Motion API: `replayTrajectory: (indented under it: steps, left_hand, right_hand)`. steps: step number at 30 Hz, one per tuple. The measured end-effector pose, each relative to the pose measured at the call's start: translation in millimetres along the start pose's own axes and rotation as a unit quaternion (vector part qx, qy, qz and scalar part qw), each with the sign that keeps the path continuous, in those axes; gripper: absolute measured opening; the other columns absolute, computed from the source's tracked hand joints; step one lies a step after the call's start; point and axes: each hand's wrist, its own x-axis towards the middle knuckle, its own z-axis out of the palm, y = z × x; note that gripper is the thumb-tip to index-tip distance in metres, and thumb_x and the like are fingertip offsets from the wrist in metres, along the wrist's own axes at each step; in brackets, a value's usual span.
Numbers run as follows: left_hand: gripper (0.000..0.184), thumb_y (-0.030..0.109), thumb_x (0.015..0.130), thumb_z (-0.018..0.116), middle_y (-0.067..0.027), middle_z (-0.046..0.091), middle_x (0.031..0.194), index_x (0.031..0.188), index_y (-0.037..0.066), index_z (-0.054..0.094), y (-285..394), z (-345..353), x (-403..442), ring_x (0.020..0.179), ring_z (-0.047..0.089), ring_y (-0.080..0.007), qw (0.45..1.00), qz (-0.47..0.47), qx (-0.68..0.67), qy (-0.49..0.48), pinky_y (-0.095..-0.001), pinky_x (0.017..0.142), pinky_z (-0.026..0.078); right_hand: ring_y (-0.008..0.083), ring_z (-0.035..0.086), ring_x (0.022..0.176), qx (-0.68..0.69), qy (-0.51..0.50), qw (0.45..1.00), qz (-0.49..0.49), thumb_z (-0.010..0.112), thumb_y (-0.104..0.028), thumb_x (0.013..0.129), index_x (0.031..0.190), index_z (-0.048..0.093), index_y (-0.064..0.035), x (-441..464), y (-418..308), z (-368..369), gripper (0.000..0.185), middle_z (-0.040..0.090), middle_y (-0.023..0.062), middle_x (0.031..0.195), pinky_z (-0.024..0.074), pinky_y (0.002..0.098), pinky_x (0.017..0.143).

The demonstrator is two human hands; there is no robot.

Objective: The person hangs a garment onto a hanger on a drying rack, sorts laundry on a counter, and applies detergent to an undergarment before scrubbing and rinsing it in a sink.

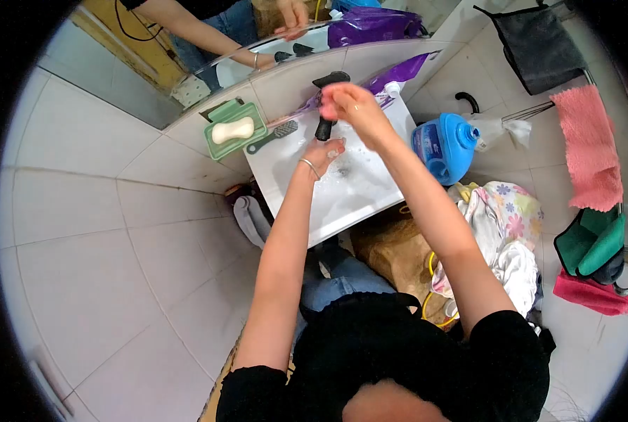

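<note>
My left hand [322,152], with a bracelet at the wrist, is under the spout of a black faucet [324,129] over the white sink [314,222]. Its fingers look loosely apart, with white wet spots that may be foam, and nothing shows in them. Higher up, my right hand [350,107] is beside the upper part of the faucet and partly covers it. Motion blurs its fingers, so their grip cannot be made out. Water drops and white suds dot the basin around the drain [340,171].
A green soap dish [219,149] with a white soap bar [234,131] and a grey brush [272,137] lie left of the faucet. To the right stands a blue jug [446,149]. Clothes [514,264] pile below it; cloths [586,148] hang on the right wall.
</note>
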Motion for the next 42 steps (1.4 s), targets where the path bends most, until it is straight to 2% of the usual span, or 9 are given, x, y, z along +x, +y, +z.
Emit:
replayTrajectory:
  steps: [5,14,21,29,32,34,37,40,42]
  left_hand:
    - [0.031,0.002,0.075,0.067,-0.0085,0.057,0.094,0.101,0.002,0.050,18,-2,-28,0.083,0.058,-0.0185,1.000,0.014,0.016,0.017,-0.0336,0.084,0.049]
    - [0.033,0.011,0.074,0.071,-0.0014,0.058,0.091,0.100,0.011,0.051,35,-15,-61,0.080,0.057,-0.0127,0.990,-0.057,0.131,0.004,-0.0284,0.077,0.048]
    - [0.033,0.011,0.070,0.073,0.0016,0.054,0.081,0.096,0.012,0.052,60,-14,-81,0.070,0.051,-0.0079,0.953,-0.132,0.225,-0.155,-0.0223,0.062,0.044]
    - [0.029,0.013,0.069,0.073,0.0022,0.054,0.081,0.091,0.011,0.055,65,18,-98,0.071,0.048,-0.0033,0.913,-0.153,0.331,-0.183,-0.0195,0.058,0.039]
    - [0.023,0.011,0.069,0.071,-0.0034,0.058,0.076,0.086,0.007,0.056,57,18,-82,0.068,0.056,-0.0132,0.872,-0.105,0.461,-0.123,-0.0274,0.059,0.045]
    - [0.032,0.012,0.069,0.067,-0.0122,0.059,0.072,0.095,0.004,0.051,37,9,-73,0.068,0.060,-0.0307,0.596,0.196,0.777,-0.039,-0.0380,0.066,0.049]
    - [0.041,0.015,0.073,0.061,-0.0195,0.060,0.082,0.108,0.003,0.042,34,26,-89,0.077,0.058,-0.0427,0.642,0.086,0.758,0.077,-0.0442,0.075,0.048]
    - [0.034,0.015,0.078,0.054,-0.0167,0.058,0.087,0.107,0.008,0.037,27,20,-98,0.076,0.060,-0.0373,0.560,0.160,0.812,0.030,-0.0449,0.067,0.049]
    - [0.023,0.014,0.079,0.053,-0.0130,0.057,0.084,0.096,0.010,0.039,27,22,-106,0.074,0.062,-0.0325,0.498,0.251,0.830,0.013,-0.0446,0.060,0.049]
  right_hand:
    - [0.0261,0.058,0.094,-0.426,0.022,0.880,-0.207,0.046,-0.007,0.083,0.107,0.058,0.0006,16,-13,7,0.028,0.058,0.0150,0.105,0.0456,0.0316,0.084]
    - [0.0304,0.055,0.100,-0.367,-0.053,0.890,-0.266,0.045,0.005,0.076,0.107,0.057,-0.0042,-29,18,-2,0.035,0.057,0.0148,0.108,0.0440,0.0338,0.086]
    - [0.0284,0.033,0.126,-0.593,-0.224,0.702,-0.325,0.052,0.006,0.069,0.131,0.039,-0.0211,-85,63,-15,0.068,0.036,0.0100,0.136,0.0363,0.0406,0.094]
    - [0.0196,0.054,0.070,-0.634,-0.165,0.599,-0.461,0.056,-0.017,0.072,0.096,0.051,-0.0081,-50,62,-9,0.026,0.054,0.0028,0.081,0.0427,0.0301,0.063]
    - [0.0218,0.060,0.073,-0.677,-0.149,0.632,-0.348,0.058,-0.016,0.069,0.079,0.053,-0.0057,-48,70,0,0.015,0.060,0.0086,0.076,0.0466,0.0329,0.062]
    - [0.0229,0.062,0.072,-0.698,-0.154,0.646,-0.270,0.060,-0.016,0.068,0.078,0.055,-0.0050,-51,69,6,0.016,0.062,0.0111,0.074,0.0479,0.0349,0.060]
    - [0.0254,0.064,0.066,-0.707,-0.202,0.664,-0.137,0.061,-0.016,0.068,0.077,0.057,-0.0034,-56,73,6,0.016,0.063,0.0171,0.072,0.0496,0.0375,0.055]
    - [0.0228,0.056,0.047,-0.606,-0.246,0.754,-0.060,0.062,-0.018,0.070,0.080,0.057,-0.0044,-52,81,-2,0.017,0.057,0.0130,0.059,0.0426,0.0346,0.042]
    - [0.0145,0.043,0.040,-0.388,-0.303,0.832,0.255,0.062,-0.018,0.071,0.078,0.053,-0.0063,-51,65,-6,0.016,0.047,0.0040,0.054,0.0308,0.0285,0.036]
